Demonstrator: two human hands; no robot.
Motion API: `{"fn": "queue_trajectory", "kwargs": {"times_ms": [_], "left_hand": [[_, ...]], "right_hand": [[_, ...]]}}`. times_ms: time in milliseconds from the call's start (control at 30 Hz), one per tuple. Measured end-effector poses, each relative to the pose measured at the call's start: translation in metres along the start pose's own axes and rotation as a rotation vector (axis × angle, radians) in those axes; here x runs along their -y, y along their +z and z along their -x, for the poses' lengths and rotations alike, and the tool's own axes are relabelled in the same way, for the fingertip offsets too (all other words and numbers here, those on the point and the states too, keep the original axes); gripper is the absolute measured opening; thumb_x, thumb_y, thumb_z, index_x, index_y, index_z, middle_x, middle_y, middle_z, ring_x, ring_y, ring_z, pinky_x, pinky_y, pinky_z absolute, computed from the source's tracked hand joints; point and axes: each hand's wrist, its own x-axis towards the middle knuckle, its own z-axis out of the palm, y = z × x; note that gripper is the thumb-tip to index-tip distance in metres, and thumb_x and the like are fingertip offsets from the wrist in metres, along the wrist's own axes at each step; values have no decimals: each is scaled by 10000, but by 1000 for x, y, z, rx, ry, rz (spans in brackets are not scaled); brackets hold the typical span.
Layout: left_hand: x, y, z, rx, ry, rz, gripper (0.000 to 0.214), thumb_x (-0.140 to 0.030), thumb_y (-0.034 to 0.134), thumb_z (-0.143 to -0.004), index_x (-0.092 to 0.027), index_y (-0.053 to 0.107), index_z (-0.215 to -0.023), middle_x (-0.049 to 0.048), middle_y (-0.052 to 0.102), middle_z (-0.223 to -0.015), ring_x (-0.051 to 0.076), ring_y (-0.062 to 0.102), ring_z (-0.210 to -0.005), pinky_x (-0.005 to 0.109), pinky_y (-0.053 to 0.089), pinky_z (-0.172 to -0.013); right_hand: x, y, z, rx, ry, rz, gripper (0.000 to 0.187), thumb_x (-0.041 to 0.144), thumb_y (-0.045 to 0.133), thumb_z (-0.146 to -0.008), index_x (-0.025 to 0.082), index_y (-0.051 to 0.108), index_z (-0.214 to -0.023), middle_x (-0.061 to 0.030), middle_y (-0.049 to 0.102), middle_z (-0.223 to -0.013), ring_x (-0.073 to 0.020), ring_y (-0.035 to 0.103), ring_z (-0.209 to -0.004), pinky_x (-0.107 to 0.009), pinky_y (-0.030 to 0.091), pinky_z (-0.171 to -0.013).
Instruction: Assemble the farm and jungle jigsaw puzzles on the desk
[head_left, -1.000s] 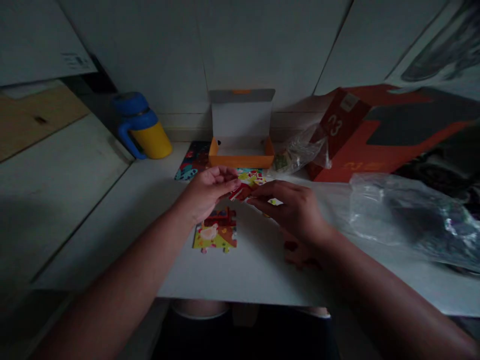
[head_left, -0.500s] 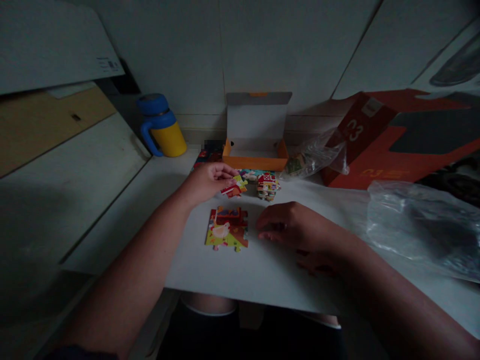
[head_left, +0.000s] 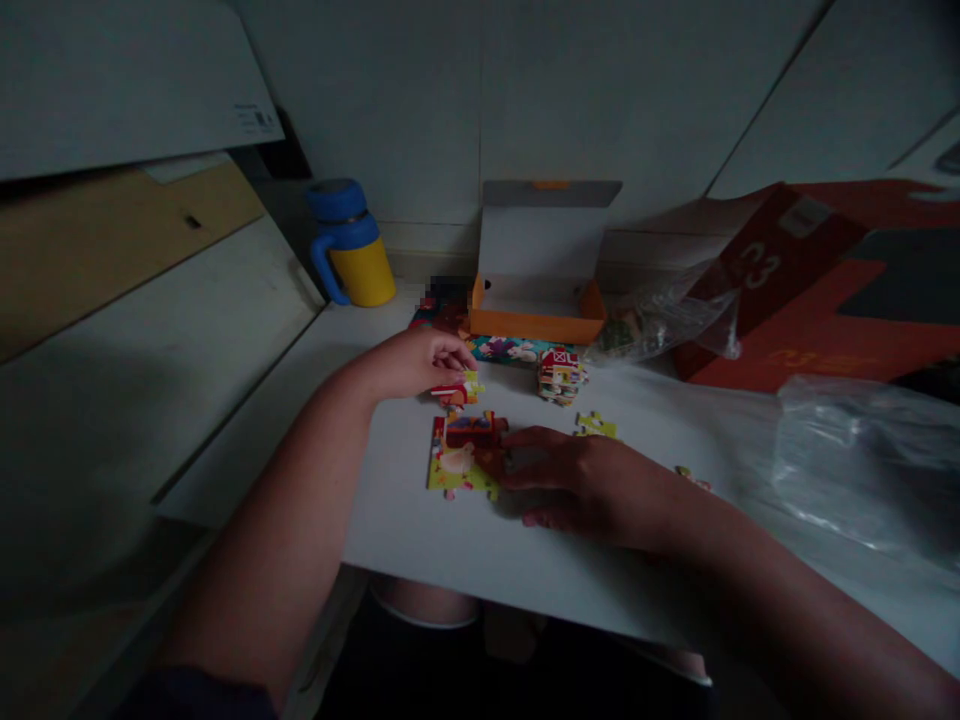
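Tabletop [head_left: 420, 545]: jigsaw section [head_left: 459, 460] touches the curled right hand [head_left: 559, 480], grip unclear; left hand [head_left: 401, 365] pinches a loose piece [head_left: 456, 392] just beyond it.

The right hand [head_left: 555, 482] can pass over the near white tabletop [head_left: 465, 560]; a puzzle-piece stack [head_left: 560, 376] and orange box [head_left: 537, 325] stand beyond.

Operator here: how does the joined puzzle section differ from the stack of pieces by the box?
The joined puzzle section lies flat and interlocked on the white table, while the stack of pieces is piled in a small loose heap. The section is nearer the person, with the right hand against it; the stack sits farther off, just in front of the orange box, with no hand on it. Both show the same bright, colourful jigsaw print.
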Motion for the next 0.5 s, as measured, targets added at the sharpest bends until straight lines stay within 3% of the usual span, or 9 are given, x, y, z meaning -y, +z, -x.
{"fn": "queue_trajectory", "kwargs": {"times_ms": [200,500], "left_hand": [[7,-4,0,-5,17,-1,270,-165,717,-849,-161,765,-1114,44,781,-901,146,730,-805,242,534,-693],[-5,30,-12,-47,145,57,220,-135,689,-886,-176,764,-1089,53,785,-990,145,710,-871,273,547,-788]], "right_hand": [[-1,0,0,-7,-33,-28,408,354,750,-989,399,738,-1394,-25,580,-1616,-280,633,-1388,-454,540,-1147],[5,-1,-2,7,-59,-37,453,347,750,-991,390,712,-1440,-40,619,-1583,-302,593,-1440,-483,540,-1157]]}}
